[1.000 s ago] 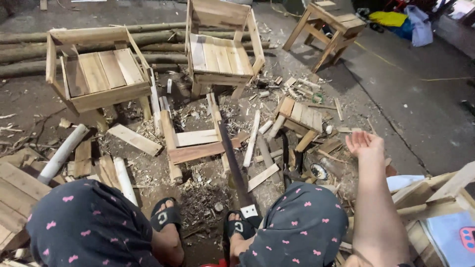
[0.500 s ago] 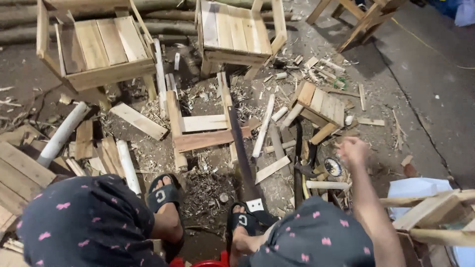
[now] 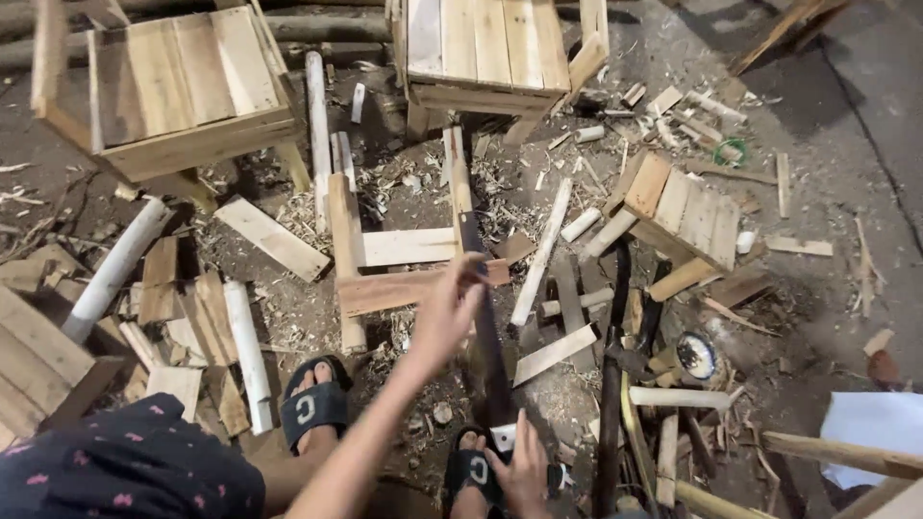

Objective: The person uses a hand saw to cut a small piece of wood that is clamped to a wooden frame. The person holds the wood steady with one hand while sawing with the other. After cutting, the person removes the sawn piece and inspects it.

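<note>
Two pallet-wood chairs [image 3: 183,91] stand on the chip-strewn ground, with a half-built slat frame [image 3: 404,279] lying below them. A long dark handsaw [image 3: 486,327] runs from the frame toward the sandalled feet. The left hand [image 3: 447,312] rests, fingers curled, on its blade; the right hand [image 3: 524,471] is clamped on its handle. A white sheet [image 3: 880,423] lies at right.

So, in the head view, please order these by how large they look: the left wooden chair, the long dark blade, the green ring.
1. Left wooden chair, clearly largest.
2. Long dark blade, long but narrow, and nearer the camera.
3. Green ring, clearly smallest.
</note>
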